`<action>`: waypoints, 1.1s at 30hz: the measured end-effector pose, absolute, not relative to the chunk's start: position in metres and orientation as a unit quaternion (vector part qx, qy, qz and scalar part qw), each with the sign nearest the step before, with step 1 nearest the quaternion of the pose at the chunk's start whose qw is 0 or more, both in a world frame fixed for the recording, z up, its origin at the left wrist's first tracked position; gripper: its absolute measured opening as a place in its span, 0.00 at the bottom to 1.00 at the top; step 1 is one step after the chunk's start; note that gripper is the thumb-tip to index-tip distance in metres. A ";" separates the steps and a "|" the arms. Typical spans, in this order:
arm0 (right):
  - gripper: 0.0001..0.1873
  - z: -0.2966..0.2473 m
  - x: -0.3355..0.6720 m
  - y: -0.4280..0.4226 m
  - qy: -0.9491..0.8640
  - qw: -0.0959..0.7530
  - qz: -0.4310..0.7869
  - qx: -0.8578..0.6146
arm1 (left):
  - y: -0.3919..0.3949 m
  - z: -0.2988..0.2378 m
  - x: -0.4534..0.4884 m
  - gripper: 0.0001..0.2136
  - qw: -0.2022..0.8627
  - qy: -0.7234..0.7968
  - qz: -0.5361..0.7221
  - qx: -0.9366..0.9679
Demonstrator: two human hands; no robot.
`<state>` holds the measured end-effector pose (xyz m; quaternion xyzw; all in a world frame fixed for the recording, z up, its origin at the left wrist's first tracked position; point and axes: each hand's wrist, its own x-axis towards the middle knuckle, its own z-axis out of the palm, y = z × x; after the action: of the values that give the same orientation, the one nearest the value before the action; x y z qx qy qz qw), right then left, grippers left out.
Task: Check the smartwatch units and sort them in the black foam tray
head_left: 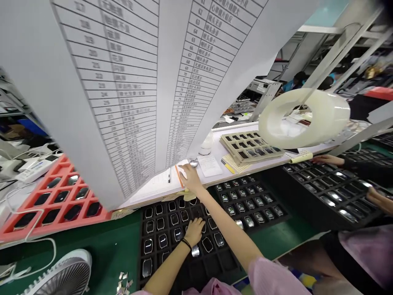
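Head view: my left hand point(194, 231) curls loosely over smartwatches point(163, 241) in the black tray point(202, 272), its grip unclear; my right hand point(190, 178), open and empty, touches the paper sheet point(153, 188) beside an orange pencil point(179, 176) on the white shelf point(215, 153); glossy watch faces call for a light touch.

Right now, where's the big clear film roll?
The film roll sits upper right in the head view, above the beige tray, right of the hanging chart.

Long printed checklist sheets point(116, 82) hanging overhead, roll of clear film point(307, 119), coral-red plastic tray point(61, 164), white desk fan point(64, 272)
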<state>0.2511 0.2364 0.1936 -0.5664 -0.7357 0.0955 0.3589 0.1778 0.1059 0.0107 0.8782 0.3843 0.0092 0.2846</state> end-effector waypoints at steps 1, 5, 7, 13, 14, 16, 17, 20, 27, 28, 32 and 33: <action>0.16 0.193 0.260 0.226 -0.722 0.382 0.083 -0.570 | 0.109 0.010 0.180 0.25 0.285 0.378 0.003 0.881; 0.16 0.152 0.305 0.167 -0.608 0.534 0.003 -0.588 | 0.117 0.014 0.183 0.23 0.287 0.365 -0.004 0.885; 0.15 0.109 0.328 0.128 -0.603 0.498 0.007 -0.623 | 0.120 0.019 0.182 0.22 0.290 0.367 0.002 0.884; 0.17 -0.036 0.371 -0.001 -0.560 0.343 0.082 -0.750 | 0.126 0.029 0.201 0.23 0.287 0.401 0.025 0.870; 0.19 -0.054 0.371 -0.018 -0.547 0.328 0.088 -0.765 | 0.126 0.029 0.209 0.22 0.285 0.404 0.020 0.869; 0.20 -0.082 0.368 -0.042 -0.529 0.317 0.094 -0.781 | 0.127 0.027 0.227 0.20 0.278 0.407 -0.001 0.870; 0.21 -0.091 0.366 -0.049 -0.528 0.313 0.093 -0.784 | 0.127 0.025 0.237 0.18 0.273 0.409 -0.014 0.871; 0.22 -0.104 0.361 -0.054 -0.531 0.312 0.088 -0.783 | 0.122 0.021 0.262 0.13 0.250 0.416 -0.055 0.873; 0.22 -0.102 0.363 -0.050 -0.529 0.320 0.090 -0.781 | 0.115 0.019 0.270 0.13 0.240 0.427 -0.088 0.867; 0.22 -0.101 0.363 -0.051 -0.528 0.319 0.090 -0.782 | 0.118 0.020 0.267 0.13 0.245 0.426 -0.085 0.867; 0.21 -0.100 0.363 -0.051 -0.526 0.313 0.080 -0.787 | 0.126 0.027 0.257 0.15 0.269 0.423 -0.062 0.863; 0.21 -0.100 0.363 -0.051 -0.527 0.311 0.075 -0.788 | 0.125 0.030 0.255 0.15 0.273 0.424 -0.054 0.862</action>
<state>0.3630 -0.0510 -0.1003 -0.7876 -0.5266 0.0752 0.3110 0.2553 0.1248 0.0297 0.8622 0.4236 -0.0538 0.2727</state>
